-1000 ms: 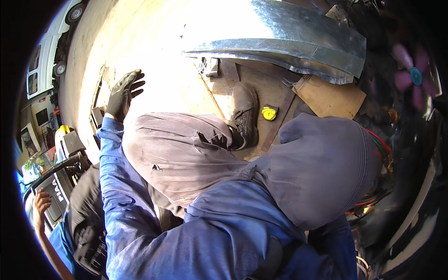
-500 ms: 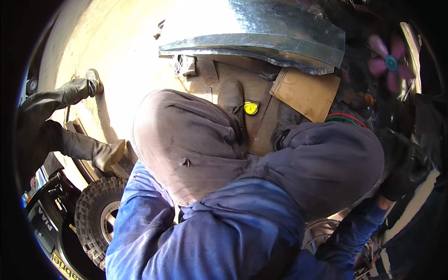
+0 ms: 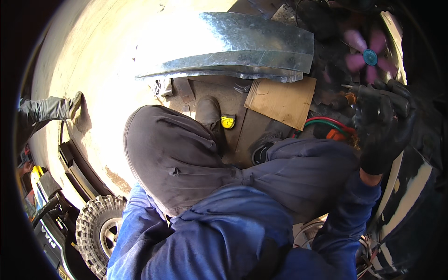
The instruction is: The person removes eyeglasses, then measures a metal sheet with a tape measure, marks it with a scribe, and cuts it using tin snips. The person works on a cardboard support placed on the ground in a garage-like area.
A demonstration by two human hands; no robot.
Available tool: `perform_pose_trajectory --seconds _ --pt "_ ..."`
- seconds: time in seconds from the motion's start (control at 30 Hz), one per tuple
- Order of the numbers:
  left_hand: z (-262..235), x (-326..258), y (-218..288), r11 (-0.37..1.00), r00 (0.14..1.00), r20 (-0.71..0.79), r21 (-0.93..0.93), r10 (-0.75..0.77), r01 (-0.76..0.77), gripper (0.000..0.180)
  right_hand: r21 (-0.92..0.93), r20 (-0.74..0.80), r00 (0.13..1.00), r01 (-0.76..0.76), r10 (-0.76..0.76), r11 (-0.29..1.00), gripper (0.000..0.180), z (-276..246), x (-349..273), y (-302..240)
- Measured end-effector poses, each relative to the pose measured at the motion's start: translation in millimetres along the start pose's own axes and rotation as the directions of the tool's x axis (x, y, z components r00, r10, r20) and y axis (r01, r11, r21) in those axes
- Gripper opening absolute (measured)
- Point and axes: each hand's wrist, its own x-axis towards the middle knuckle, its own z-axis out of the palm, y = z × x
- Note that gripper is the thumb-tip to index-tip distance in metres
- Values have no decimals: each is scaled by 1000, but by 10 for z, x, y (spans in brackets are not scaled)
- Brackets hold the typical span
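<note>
My right hand (image 3: pixel 383 140), in a black glove, is raised at the right beside my knee. Its fingers are closed around a dark, slender tool (image 3: pixel 357 87) with a pale pointed tip, aimed left; its exact kind is unclear. My left sleeve (image 3: pixel 140 233) runs down at the lower left, and the left hand is out of sight. In front of my feet lies a bent sheet-metal panel (image 3: pixel 261 51). A yellow tape measure (image 3: pixel 227 122) rests by my left shoe (image 3: pixel 207 112). A piece of cardboard (image 3: pixel 282 102) touches the panel's near edge, with dark snips (image 3: pixel 242 88) beside it.
A fan with pink blades (image 3: pixel 369 57) stands at the upper right. Red and green hoses (image 3: pixel 326 121) curve beyond my right knee. At the lower left are a knobby tyre (image 3: pixel 95 233) and dark metal bars (image 3: pixel 81 172). Another person's leg (image 3: pixel 49 109) shows at the far left.
My right hand has come up and forward from beside my knee, and the pointed tool now shows in it. My view has shifted. The other person has moved farther left.
</note>
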Motion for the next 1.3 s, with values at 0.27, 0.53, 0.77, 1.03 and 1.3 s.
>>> perform_pose_trajectory --seconds 0.27,0.53,0.77,1.03,1.3 --pt "-43 159 1681 943 958 -33 -168 286 -288 41 170 -25 975 -212 219 962 19 -380 -72 176" --pt "54 -23 3747 658 623 388 51 680 -751 37 470 -148 784 -480 602 741 31 -595 -181 226" --pt "940 -509 4287 -2 246 769 307 590 -952 83 497 -220 790 -414 573 763 34 -673 -198 311" --pt "1739 -543 3943 -192 443 678 648 587 -737 116 424 210 662 -725 720 543 26 46 -746 1093" --pt "1579 -352 3950 -134 368 666 576 649 -806 109 99 510 194 -981 838 167 44 1805 -1930 1818"
